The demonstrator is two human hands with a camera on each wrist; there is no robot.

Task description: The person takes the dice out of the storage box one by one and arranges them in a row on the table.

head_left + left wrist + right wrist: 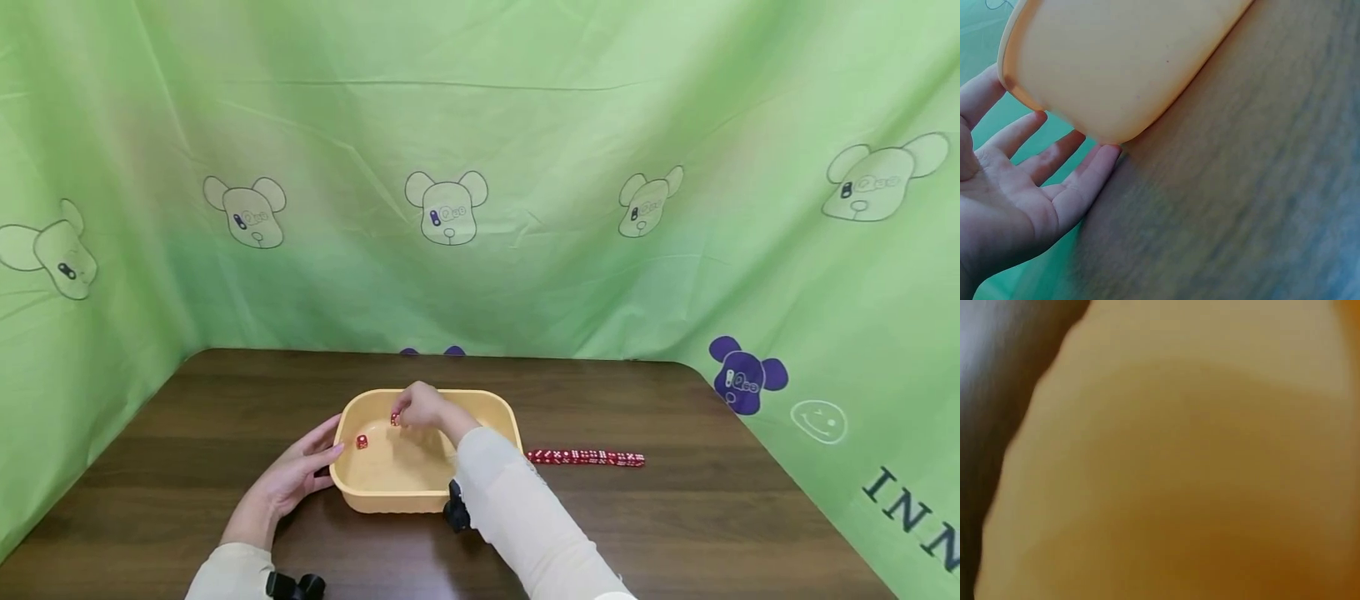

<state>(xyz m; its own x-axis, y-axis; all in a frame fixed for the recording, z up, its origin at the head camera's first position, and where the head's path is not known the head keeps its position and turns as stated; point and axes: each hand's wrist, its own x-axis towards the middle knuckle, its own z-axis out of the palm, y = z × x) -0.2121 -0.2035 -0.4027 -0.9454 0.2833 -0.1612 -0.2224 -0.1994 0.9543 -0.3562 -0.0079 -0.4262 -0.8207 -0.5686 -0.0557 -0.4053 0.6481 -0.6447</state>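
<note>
My right hand (423, 407) reaches over the yellow plastic tub (360, 487), its thumb and fingers pinching a red die (395, 419) inside it. A second red die (362, 442) lies on the tub floor, left of that hand. My left hand (296, 471) rests against the tub's left side. In the left wrist view the left fingers (1063, 153) are spread and nearly straight, fingertips against the tub's outer wall (1129, 69). A blurred close-up of the tub's wall (1179, 456) fills most of the right wrist view, and the right hand is hidden there.
To the right of the tub, a straight row of red dice (585, 457) lies on the dark wooden table (675, 525). A green curtain (525, 283) with bear-head prints hangs behind and around the table. Black wrist cameras (296, 586) sit on both white sleeves.
</note>
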